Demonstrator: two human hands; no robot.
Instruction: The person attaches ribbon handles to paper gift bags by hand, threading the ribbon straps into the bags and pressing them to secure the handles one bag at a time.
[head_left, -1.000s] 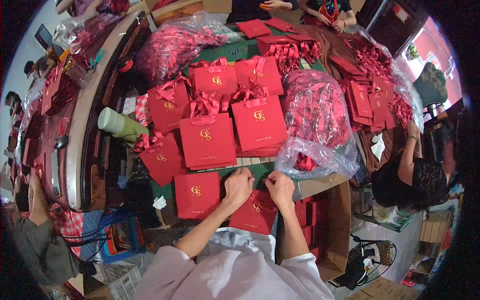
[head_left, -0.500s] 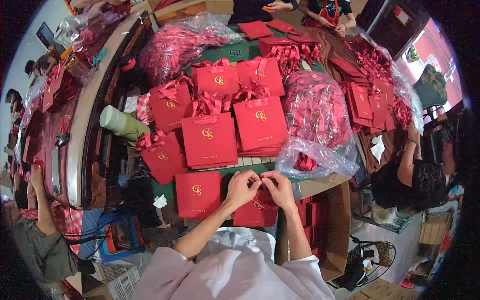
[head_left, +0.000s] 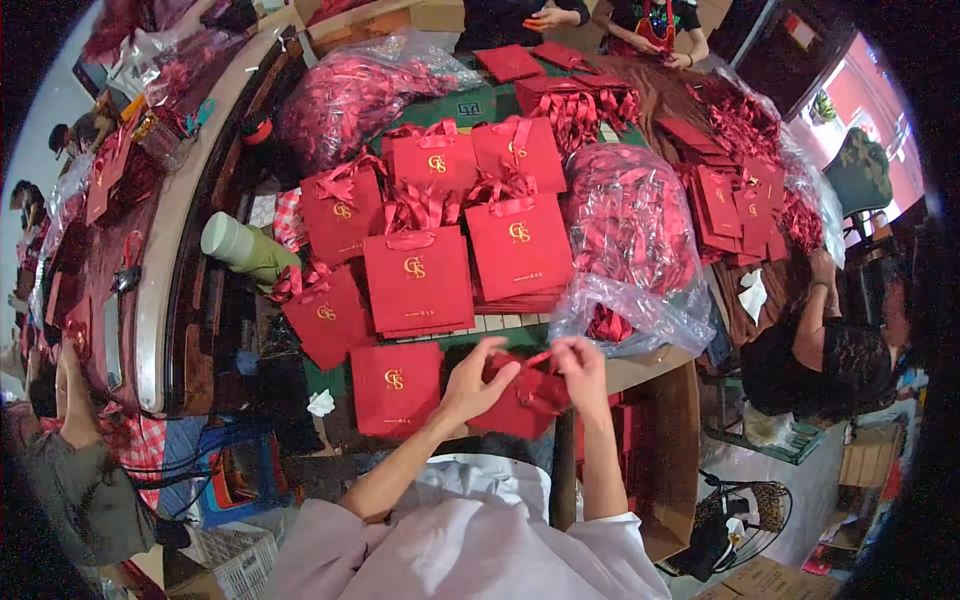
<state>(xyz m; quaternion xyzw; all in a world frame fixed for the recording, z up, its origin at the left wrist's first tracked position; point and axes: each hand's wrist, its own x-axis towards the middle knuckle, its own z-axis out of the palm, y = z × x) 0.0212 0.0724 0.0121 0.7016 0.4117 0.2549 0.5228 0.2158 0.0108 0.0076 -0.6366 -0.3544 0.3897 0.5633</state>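
A red paper gift bag (head_left: 507, 418) lies at the near table edge, partly hidden under my hands. My right hand (head_left: 583, 378) pinches the bag's red ribbon (head_left: 540, 358), and the ribbon stretches toward the left. On the bag's left side my left hand (head_left: 478, 388) has its thumb and fingers apart, with nothing visibly held. A second red gift bag (head_left: 396, 390), gold-printed, lies flat to the left of my left hand. Beyond my hands, stacks of red bags (head_left: 418, 285) with ribbon handles cover the table.
A clear plastic sack of red ribbons (head_left: 635, 225) stands right of the stacks; another ribbon sack (head_left: 350, 95) is at the far left. A green bottle (head_left: 245, 245) lies left. A cardboard box (head_left: 660, 480) holding red bags is by my right arm. Other people work around.
My hands have moved apart: the right one shifted right, drawing the ribbon with it, and the left one opened its fingers. The ribbon on the near bag now shows between them.
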